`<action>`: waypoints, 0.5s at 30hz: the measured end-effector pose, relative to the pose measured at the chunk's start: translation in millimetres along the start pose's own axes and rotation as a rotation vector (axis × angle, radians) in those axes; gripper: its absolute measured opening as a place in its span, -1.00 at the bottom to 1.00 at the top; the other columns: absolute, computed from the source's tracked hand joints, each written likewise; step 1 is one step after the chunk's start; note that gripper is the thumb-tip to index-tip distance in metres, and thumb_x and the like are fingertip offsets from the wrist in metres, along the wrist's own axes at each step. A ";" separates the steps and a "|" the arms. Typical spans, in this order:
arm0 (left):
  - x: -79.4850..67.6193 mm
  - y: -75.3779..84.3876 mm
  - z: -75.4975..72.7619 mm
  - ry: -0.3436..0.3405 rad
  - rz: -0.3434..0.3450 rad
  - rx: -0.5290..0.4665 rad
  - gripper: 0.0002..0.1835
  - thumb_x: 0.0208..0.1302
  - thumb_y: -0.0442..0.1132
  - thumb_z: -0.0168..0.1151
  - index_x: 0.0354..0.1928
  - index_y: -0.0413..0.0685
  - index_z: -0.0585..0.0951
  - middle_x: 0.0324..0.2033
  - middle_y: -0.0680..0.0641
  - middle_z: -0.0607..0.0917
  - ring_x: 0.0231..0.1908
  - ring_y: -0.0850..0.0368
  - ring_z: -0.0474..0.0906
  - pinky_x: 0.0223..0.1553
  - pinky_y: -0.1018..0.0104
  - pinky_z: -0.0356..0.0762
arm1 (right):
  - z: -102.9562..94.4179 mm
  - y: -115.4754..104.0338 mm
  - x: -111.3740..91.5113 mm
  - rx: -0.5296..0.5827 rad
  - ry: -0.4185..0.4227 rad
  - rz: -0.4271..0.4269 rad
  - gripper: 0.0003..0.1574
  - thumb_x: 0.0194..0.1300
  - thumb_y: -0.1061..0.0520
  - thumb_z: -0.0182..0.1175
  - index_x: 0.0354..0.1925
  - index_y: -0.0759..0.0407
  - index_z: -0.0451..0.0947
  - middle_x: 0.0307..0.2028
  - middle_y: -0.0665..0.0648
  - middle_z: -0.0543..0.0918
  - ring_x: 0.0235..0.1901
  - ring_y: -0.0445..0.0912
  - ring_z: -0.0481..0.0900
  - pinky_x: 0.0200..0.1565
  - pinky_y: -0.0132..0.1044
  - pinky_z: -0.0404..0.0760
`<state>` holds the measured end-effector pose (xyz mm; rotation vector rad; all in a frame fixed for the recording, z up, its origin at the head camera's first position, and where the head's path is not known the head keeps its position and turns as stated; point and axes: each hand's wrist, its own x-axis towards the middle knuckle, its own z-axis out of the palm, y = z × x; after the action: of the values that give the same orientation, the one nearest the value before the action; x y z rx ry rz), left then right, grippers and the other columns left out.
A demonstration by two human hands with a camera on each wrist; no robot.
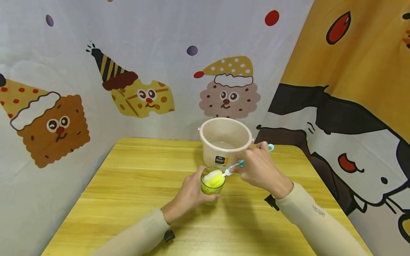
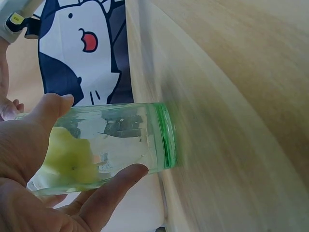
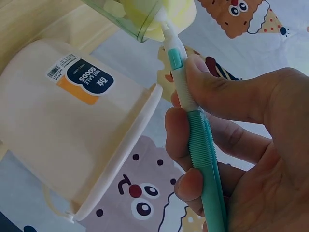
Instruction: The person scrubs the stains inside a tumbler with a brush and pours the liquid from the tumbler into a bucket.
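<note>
My left hand (image 1: 190, 190) grips a clear green-tinted glass (image 2: 126, 126), thumb and fingers on opposite sides of its wall. In the left wrist view the glass's thick base is close to the tabletop. My right hand (image 1: 258, 170) holds a sponge cup brush by its ribbed teal-and-white handle (image 3: 203, 150), with the thumb pressed along it. The brush's yellow-and-white sponge head (image 1: 214, 180) sits in the mouth of the glass, and through the wall the left wrist view shows it partway down. The handle slants up to the right.
A beige bucket (image 1: 211, 153) with a dark and orange label (image 3: 89, 77) stands just behind the glass. The wooden table (image 1: 144, 170) reaches back to a cartoon-printed curtain (image 1: 179, 21). A yellow curtain (image 1: 368, 67) hangs at the right.
</note>
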<state>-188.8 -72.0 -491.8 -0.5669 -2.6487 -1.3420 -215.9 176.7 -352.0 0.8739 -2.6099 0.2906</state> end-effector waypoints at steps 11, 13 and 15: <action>0.6 0.2 -0.1 -0.001 -0.014 0.032 -0.01 0.11 -0.02 0.92 0.49 -0.01 0.50 0.23 -0.11 0.87 0.19 -0.03 0.87 0.22 0.08 0.91 | -11.1 4.2 3.2 0.040 -0.028 0.033 -0.72 0.12 0.01 0.88 -0.36 -0.24 0.91 -0.35 -0.17 0.92 -0.29 -0.10 0.76 0.04 0.07 0.26; 0.3 0.4 0.0 -0.005 -0.025 0.033 0.00 0.11 0.00 0.92 0.50 0.01 0.49 0.24 -0.11 0.87 0.20 -0.03 0.87 0.24 0.07 0.90 | -12.2 4.9 2.7 0.048 -0.036 0.038 -0.73 0.14 0.01 0.87 -0.36 -0.23 0.90 -0.35 -0.17 0.91 -0.31 -0.12 0.74 0.04 0.07 0.25; 0.1 0.8 -0.2 -0.006 -0.028 0.033 0.01 0.11 0.01 0.92 0.51 0.02 0.49 0.25 -0.11 0.87 0.21 -0.04 0.87 0.25 0.07 0.90 | -13.1 5.5 2.2 0.055 -0.043 0.043 -0.74 0.15 0.00 0.86 -0.37 -0.23 0.91 -0.33 -0.18 0.91 -0.33 -0.14 0.71 0.04 0.07 0.25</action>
<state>-188.5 -71.7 -491.0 -0.5328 -2.6880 -1.3032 -217.2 183.9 -339.6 0.8519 -2.6745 0.3602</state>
